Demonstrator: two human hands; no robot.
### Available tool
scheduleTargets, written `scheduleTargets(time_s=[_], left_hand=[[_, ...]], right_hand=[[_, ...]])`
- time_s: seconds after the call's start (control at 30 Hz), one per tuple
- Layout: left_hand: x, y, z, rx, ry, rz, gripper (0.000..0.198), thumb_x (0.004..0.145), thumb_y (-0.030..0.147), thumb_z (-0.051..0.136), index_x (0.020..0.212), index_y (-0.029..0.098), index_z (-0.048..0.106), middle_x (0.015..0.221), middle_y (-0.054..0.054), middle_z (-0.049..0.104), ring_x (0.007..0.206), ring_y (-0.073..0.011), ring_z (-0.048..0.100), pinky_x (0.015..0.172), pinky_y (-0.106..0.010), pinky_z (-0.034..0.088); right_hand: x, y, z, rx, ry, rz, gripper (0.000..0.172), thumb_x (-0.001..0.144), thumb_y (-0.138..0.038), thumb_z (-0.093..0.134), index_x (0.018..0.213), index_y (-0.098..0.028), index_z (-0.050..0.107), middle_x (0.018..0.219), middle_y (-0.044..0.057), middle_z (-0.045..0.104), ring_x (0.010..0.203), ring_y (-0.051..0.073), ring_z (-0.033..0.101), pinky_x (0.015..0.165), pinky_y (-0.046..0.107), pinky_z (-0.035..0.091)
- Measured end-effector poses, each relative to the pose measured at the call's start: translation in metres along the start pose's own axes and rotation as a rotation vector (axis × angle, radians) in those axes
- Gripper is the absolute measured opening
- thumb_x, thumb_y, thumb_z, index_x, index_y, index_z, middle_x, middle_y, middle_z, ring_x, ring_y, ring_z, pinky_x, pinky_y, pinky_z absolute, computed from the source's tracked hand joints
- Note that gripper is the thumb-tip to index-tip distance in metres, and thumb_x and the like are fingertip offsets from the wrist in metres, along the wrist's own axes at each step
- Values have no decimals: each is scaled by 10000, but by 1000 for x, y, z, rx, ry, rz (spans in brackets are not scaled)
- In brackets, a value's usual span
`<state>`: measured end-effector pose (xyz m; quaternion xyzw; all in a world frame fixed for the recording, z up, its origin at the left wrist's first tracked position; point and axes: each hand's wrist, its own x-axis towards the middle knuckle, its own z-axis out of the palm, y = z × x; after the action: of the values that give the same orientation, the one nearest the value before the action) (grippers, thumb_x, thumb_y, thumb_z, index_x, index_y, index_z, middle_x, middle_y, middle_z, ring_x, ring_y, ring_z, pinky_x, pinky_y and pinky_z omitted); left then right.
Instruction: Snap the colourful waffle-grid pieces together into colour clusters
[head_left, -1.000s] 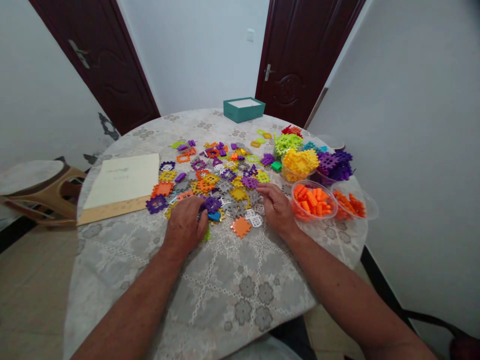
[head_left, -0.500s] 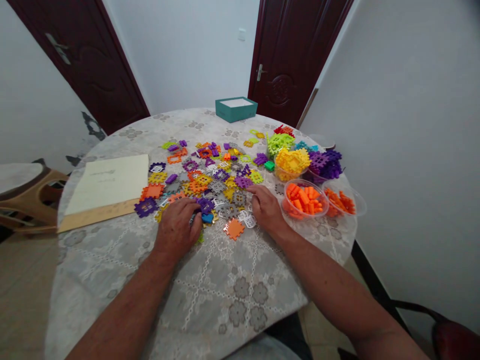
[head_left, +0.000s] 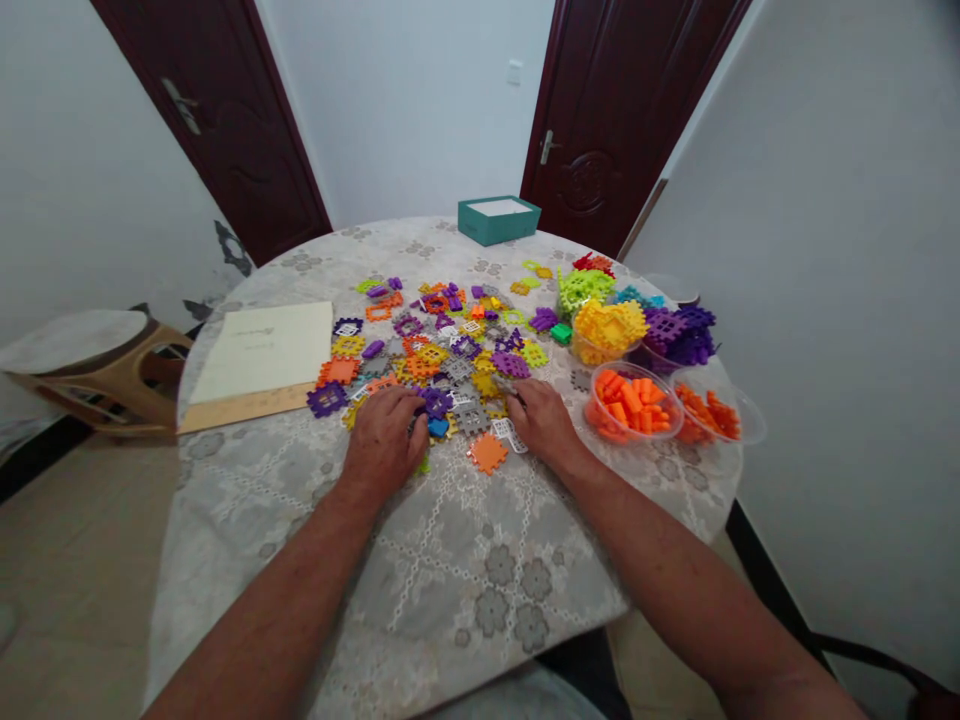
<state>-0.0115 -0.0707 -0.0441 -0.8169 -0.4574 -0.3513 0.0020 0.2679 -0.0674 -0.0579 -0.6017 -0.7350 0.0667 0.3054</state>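
Note:
A heap of interlocking plastic building pieces in many colours lies between my hands. My left hand (head_left: pixel 384 437) rests at the heap's near left side, fingers curled, with a dark bit showing by the thumb that I cannot make out. Beside its fingers are a purple window piece (head_left: pixel 435 402) and a blue piece (head_left: pixel 438 427). At the heap's right edge, my right hand (head_left: pixel 541 415) closes its fingertips on a grey piece (head_left: pixel 504 384), partly hidden. A purple piece (head_left: pixel 511 363) lies just beyond it. Nearer me are an orange square piece (head_left: pixel 487 454) and white window pieces (head_left: pixel 513 434).
On the right stand clear tubs of sorted pieces: orange blocks (head_left: pixel 634 405), yellow pieces (head_left: pixel 609 326), purple pieces (head_left: pixel 679 335) and lime pieces (head_left: pixel 585 288). A green box (head_left: pixel 499 221) is at the back. A paper-covered board (head_left: pixel 262 350) lies at left on the patterned tablecloth (head_left: pixel 420 600).
My view has turned a little left. My right hand has moved in over the heap's edge and its fingers now close on a grey piece. My left hand stays nearly in place.

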Motion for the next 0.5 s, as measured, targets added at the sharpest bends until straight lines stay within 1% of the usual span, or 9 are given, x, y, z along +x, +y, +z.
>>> scheduleTargets(time_s=[0.07, 0.13, 0.17, 0.2, 0.27, 0.33, 0.37, 0.43, 0.5], left_hand=[[0, 4, -6, -55, 47, -16, 210, 954, 224, 576, 1106, 182, 716, 1183, -138, 729, 1199, -289, 649, 1114, -521, 484], [-1, 12, -14, -158, 73, -85, 245, 968, 245, 581, 1173, 189, 702, 1218, -130, 727, 1206, -279, 655, 1108, -516, 495], [-2, 18, -18, -235, 62, -151, 271, 975, 271, 588, 1214, 195, 691, 1238, -128, 724, 1195, -276, 665, 1088, -514, 513], [-3, 25, -22, -332, 32, -236, 298, 979, 307, 600, 1247, 203, 680, 1248, -125, 722, 1151, -267, 687, 1042, -500, 545], [-7, 41, -27, -577, -88, -436, 364, 968, 389, 641, 1291, 223, 665, 1262, -124, 724, 1095, -260, 715, 968, -474, 589], [-13, 56, -28, -819, -197, -565, 397, 937, 450, 688, 1271, 234, 680, 1252, -120, 731, 1089, -261, 723, 946, -455, 604], [-16, 62, -28, -925, -219, -611, 381, 933, 470, 688, 1228, 229, 697, 1209, -117, 742, 1066, -261, 728, 924, -449, 615], [-21, 69, -26, -1075, -210, -703, 349, 927, 500, 685, 1110, 204, 719, 1115, -110, 751, 1006, -254, 736, 879, -441, 635], [-26, 70, -24, -1165, -136, -815, 326, 913, 495, 700, 1015, 186, 704, 1066, -111, 748, 977, -250, 743, 849, -437, 649]], right_hand=[[0, 4, -6, 98, 96, 39, 246, 989, -259, 521, 1091, -174, 729, 1005, 115, 722, 964, 254, 642, 918, 391, 510], [-4, 3, -13, 272, 167, 109, 291, 985, -317, 559, 1205, -186, 696, 949, 74, 707, 868, 231, 638, 831, 366, 526], [-7, -1, -15, 384, 159, 134, 342, 981, -344, 578, 1278, -201, 667, 920, 48, 696, 820, 217, 632, 786, 351, 531], [-11, -7, -16, 498, 109, 139, 391, 980, -363, 590, 1340, -219, 637, 896, 26, 683, 780, 202, 625, 743, 333, 530], [-20, -25, -18, 674, -58, 88, 446, 985, -371, 596, 1414, -252, 597, 888, 4, 669, 749, 181, 618, 696, 306, 522], [-27, -48, -19, 721, -221, 5, 469, 997, -358, 588, 1456, -263, 577, 915, 5, 675, 767, 172, 623, 706, 299, 521], [-29, -58, -20, 704, -283, -38, 474, 1004, -352, 581, 1470, -262, 570, 910, 3, 679, 763, 170, 622, 709, 299, 519], [-27, -73, -23, 631, -370, -133, 446, 1022, -348, 562, 1459, -260, 583, 896, 2, 697, 763, 172, 633, 729, 305, 524], [-18, -78, -25, 514, -375, -224, 358, 1042, -343, 532, 1371, -259, 645, 937, 22, 726, 830, 189, 667, 799, 327, 536]])
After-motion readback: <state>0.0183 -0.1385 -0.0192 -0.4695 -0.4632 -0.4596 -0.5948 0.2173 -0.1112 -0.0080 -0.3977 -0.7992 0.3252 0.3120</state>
